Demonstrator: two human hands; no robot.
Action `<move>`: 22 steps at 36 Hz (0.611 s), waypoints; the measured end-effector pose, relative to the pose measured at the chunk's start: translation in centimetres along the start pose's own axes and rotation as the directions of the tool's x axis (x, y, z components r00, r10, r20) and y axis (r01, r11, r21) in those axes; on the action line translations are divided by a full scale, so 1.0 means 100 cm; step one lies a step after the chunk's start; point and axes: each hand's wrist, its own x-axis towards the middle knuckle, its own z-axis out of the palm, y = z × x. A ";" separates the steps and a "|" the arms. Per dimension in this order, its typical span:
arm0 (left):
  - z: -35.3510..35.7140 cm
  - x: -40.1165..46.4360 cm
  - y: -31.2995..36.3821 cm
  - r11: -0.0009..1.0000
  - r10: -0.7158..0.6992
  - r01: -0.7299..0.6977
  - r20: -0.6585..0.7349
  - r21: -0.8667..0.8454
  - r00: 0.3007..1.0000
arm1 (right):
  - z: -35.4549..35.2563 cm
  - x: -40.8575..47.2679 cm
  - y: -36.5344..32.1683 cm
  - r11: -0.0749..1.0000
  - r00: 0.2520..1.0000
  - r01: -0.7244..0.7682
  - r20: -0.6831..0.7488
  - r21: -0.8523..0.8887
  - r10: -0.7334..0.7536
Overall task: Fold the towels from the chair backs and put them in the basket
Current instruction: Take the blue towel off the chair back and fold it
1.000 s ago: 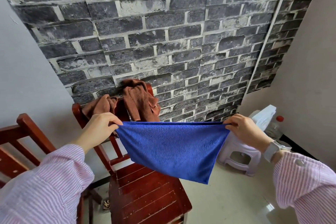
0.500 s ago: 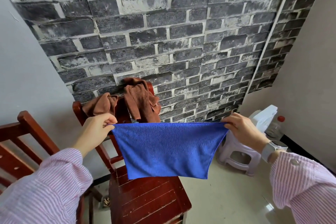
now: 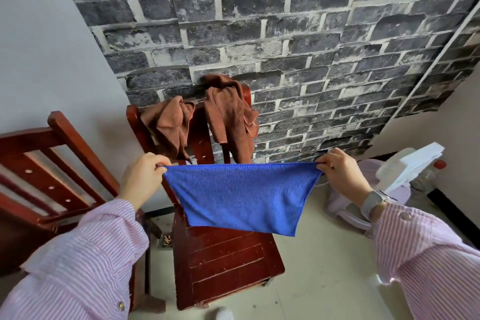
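Blue towel [image 3: 244, 195] held up in the air, stretched flat between both hands, top edge taut and level, lower edge hanging loose and slanting down toward the right hand's side. Left hand [image 3: 141, 179] pinches the towel's top left corner, fingers curled round the cloth. Right hand [image 3: 340, 174] pinches the top right corner, same grip, fingers closed on the fabric. Hands are well apart, a full towel width between them. Both arms in pink striped sleeves [image 3: 85, 265]; grey watch [image 3: 372, 202] on the right wrist.

Beyond and below the hands stands a red wooden chair [image 3: 223, 265]; the towel's lower edge hangs over its seat, cannot tell if it touches. Two brown towels on that chair's back, past the hands: one brown towel [image 3: 170, 125] bunched beyond the left hand, second brown towel [image 3: 230, 114] draped over the top rail between the two hands and farther off. Neither is folded.

Second red wooden chair [image 3: 52, 161] just outside the left hand, only partly seen. Pale plastic stool [image 3: 348, 213] on the floor beneath the right hand, with a white item [image 3: 410, 166] out past it, too blurred to name. Dark brick-pattern wall [image 3: 285, 34] behind everything.
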 end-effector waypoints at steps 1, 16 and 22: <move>0.002 0.003 -0.004 1.000 -0.026 0.026 -0.017 0.011 1.000 | 0.009 0.006 -0.003 1.000 1.000 -0.008 0.002 0.000 0.008; 0.032 -0.014 -0.083 0.993 -0.040 0.011 -0.255 -0.115 0.966 | 0.104 0.018 -0.036 0.996 0.997 -0.010 -0.080 0.088 0.017; 0.099 -0.076 -0.134 0.995 -0.055 0.043 -0.133 -0.087 0.990 | 0.160 -0.040 -0.007 0.997 0.996 -0.060 0.067 0.045 0.057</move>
